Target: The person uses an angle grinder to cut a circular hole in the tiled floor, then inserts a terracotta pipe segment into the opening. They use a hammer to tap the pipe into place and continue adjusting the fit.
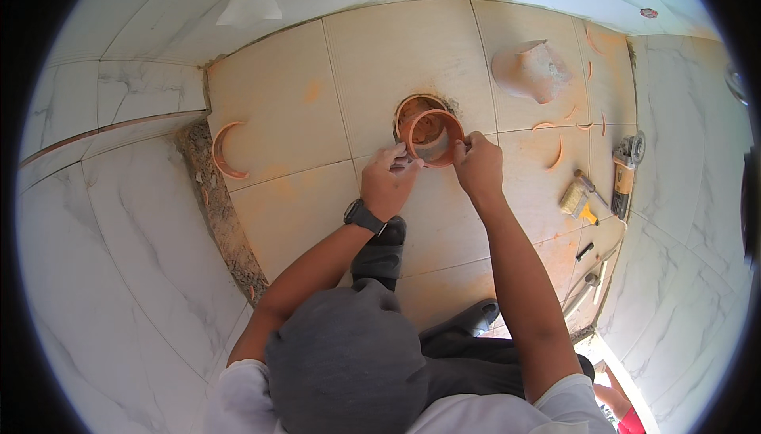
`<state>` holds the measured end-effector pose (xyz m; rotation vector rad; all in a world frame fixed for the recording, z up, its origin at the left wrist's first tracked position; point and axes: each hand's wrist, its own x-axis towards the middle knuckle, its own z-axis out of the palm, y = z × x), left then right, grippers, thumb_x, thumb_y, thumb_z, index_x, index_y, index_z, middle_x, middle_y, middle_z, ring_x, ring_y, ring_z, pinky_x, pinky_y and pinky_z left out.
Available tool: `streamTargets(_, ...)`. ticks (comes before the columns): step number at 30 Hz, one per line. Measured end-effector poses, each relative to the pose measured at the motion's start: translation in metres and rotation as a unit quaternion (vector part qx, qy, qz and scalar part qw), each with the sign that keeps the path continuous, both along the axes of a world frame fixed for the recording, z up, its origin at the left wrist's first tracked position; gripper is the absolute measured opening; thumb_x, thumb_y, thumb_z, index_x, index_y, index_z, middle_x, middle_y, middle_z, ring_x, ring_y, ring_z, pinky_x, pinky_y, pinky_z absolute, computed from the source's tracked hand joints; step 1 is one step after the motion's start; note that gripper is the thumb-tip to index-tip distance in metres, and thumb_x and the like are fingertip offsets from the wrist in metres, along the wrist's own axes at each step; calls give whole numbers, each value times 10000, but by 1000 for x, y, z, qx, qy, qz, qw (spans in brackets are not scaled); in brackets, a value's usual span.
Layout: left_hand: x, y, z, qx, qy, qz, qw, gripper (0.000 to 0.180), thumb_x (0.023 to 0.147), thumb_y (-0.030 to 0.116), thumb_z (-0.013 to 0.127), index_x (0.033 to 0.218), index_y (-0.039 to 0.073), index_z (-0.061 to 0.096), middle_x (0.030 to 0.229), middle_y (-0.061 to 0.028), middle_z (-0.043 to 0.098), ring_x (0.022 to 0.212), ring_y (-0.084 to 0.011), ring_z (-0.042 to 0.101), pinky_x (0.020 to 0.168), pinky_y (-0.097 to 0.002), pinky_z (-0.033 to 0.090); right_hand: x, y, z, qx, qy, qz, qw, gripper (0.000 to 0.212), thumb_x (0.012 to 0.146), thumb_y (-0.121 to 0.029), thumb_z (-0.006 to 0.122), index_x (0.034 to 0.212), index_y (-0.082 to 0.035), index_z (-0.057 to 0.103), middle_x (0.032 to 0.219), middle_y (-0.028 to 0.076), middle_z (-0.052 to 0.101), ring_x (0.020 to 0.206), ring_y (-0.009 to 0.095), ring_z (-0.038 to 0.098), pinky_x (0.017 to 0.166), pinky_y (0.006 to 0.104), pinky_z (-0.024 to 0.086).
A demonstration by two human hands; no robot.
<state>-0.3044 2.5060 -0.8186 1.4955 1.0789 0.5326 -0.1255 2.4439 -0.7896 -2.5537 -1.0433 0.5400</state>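
Note:
I hold a short orange plastic pipe ring (456,119) between my two hands, tilted above a round hole (408,107) in the tiled floor. An orange pipe end lines that hole, and reddish-brown dirt shows inside. My left hand (388,179), with a dark watch on the wrist, pinches the ring's lower left edge. On the right side of the ring, my right hand (480,166) is closed with the thumb along the rim. The ring overlaps the near part of the hole; whether the two touch I cannot tell.
A curved orange offcut (218,156) lies left, near a rough trench (220,204). Thin orange slivers (559,152) are scattered right, below a dusty whitish object (527,71). An angle grinder (624,180), a brush (574,198) and a black marker (585,252) lie by the right wall. Another person's red clothing (631,423) shows lower right.

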Motion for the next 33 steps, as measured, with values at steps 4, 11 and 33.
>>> streamTargets(4, -6, 10, 6, -59, -14, 23, 998, 319, 933, 156, 707, 1171, -53, 670, 1045, -153, 711, 919, -215, 722, 791, -320, 588, -4, 2, 20, 60, 57, -58, 995, 227, 932, -177, 661, 951, 48, 687, 736, 190, 706, 611, 284, 693, 603, 380, 539)
streamTargets(11, -10, 36, 4, 157, 65, -129, 977, 334, 947, 156, 663, 1249, 13, 647, 1082, -154, 705, 989, -271, 678, 892, -384, 528, 49, 10, 73, 149, 239, -231, 931, 271, 933, -196, 667, 947, 74, 672, 701, 101, 691, 544, 122, 630, 523, 261, 500)
streamTargets(33, 18, 40, 9, 368, 219, -370, 824, 1099, 771, 570, 767, 1566, -6, 273, 1555, -232, 393, 1481, -370, 314, 1259, -497, 155, 37, -48, 57, 159, 291, -284, 900, 240, 954, -186, 663, 945, 53, 652, 700, 89, 676, 537, 122, 617, 500, 258, 486)
